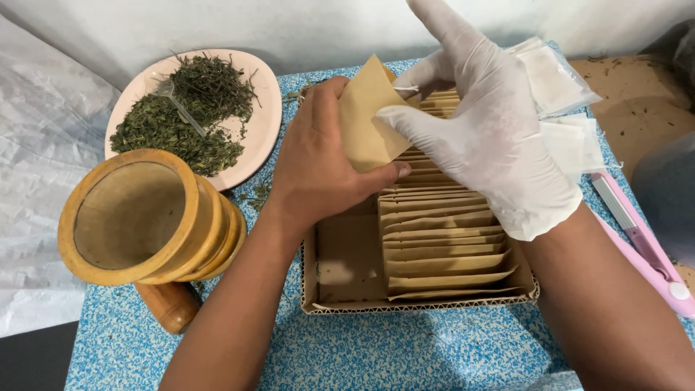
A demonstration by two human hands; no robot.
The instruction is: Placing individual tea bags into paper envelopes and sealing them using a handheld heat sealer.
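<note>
My bare left hand (318, 166) grips a small tan paper envelope (365, 119) above a shallow cardboard tray (347, 289). My right hand (485, 130), in a white glove, pinches the same envelope's upper right edge with thumb and fingers, index finger raised. The tray holds a row of several matching tan envelopes (441, 246) stacked on edge along its right half; its left half is bare cardboard.
A wooden mortar (145, 217) with a pestle under it lies at the left. Behind it a pink plate (253, 137) carries dried green herbs and a clear spoon. White filter bags (557, 80) and a pink sealer tool (644, 246) lie at the right on the blue speckled table.
</note>
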